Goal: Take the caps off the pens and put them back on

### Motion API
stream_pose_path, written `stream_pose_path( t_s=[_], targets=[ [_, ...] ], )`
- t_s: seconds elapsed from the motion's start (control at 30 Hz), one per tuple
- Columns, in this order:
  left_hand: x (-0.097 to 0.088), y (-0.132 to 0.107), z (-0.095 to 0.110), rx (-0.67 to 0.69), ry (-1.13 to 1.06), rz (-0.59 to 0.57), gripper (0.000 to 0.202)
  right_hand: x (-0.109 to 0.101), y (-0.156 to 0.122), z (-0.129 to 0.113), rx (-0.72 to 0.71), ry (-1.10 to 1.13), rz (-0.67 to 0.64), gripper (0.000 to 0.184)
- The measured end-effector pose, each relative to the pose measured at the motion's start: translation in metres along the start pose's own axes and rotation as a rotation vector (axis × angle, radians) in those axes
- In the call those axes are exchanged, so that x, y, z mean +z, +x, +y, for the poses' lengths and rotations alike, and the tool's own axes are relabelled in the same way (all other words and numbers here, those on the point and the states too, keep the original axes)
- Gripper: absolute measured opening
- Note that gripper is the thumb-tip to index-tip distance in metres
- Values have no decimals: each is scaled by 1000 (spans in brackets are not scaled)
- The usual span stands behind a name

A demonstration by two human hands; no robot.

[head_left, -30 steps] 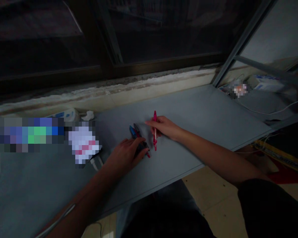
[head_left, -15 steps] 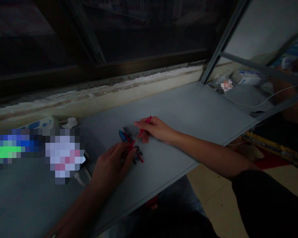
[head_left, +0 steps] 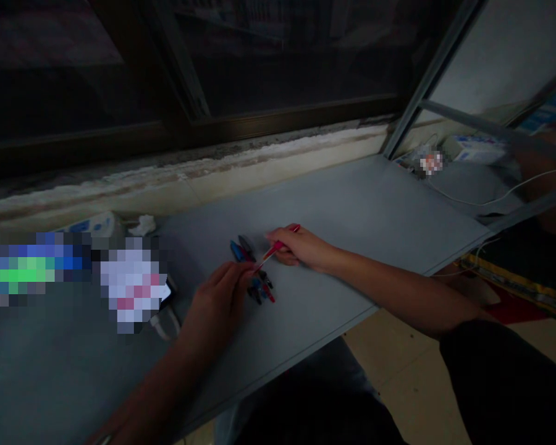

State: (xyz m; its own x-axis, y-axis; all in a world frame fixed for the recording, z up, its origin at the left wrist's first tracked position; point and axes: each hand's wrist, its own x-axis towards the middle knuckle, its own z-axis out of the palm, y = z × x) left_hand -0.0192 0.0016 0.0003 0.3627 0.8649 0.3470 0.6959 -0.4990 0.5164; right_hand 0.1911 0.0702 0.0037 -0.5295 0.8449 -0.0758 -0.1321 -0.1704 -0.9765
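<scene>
A red pen (head_left: 277, 248) slants between my two hands above the grey table. My right hand (head_left: 308, 247) is closed around its red upper part, with the end sticking out past the knuckles. The thumb and fingers of my left hand (head_left: 220, 290) pinch the lower end, where a thin pale length shows. My left fingers cover whatever lies at that tip. Just beneath and beside the held pen lies a loose pile of pens (head_left: 238, 250) in blue, black, grey and red. My left hand partly hides this pile.
A blurred-out object (head_left: 130, 284) with a white cable (head_left: 167, 327) lies left of my hands. Behind it are a white-and-blue packet (head_left: 97, 227) and crumpled white tissue (head_left: 143, 225). A metal frame (head_left: 405, 120) rises at the right, with another person's arm (head_left: 537, 167) beyond.
The view has shifted slightly, moving everything a little right. My right fingers have curled in more around the red pen, which lies flatter. Both hands keep their hold.
</scene>
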Motion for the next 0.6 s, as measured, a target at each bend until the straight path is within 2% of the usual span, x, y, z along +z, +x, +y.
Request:
stream_pose_path(
  t_s=[0.13,0.23,0.43,0.6],
  targets=[
    [-5,-1,9,-97,-135,-52,36,-6,-5,-9,-166,-97,-143,59],
    [-10,4,12,-142,-160,-51,34,-15,-5,-14,-255,-228,-230,51],
    [-10,8,5,-190,-219,-91,36,-27,0,-17,-256,-287,-342,37],
    [-8,7,-1,-245,-262,-88,40,-35,1,-21,-305,-275,-328,31]
  ],
)
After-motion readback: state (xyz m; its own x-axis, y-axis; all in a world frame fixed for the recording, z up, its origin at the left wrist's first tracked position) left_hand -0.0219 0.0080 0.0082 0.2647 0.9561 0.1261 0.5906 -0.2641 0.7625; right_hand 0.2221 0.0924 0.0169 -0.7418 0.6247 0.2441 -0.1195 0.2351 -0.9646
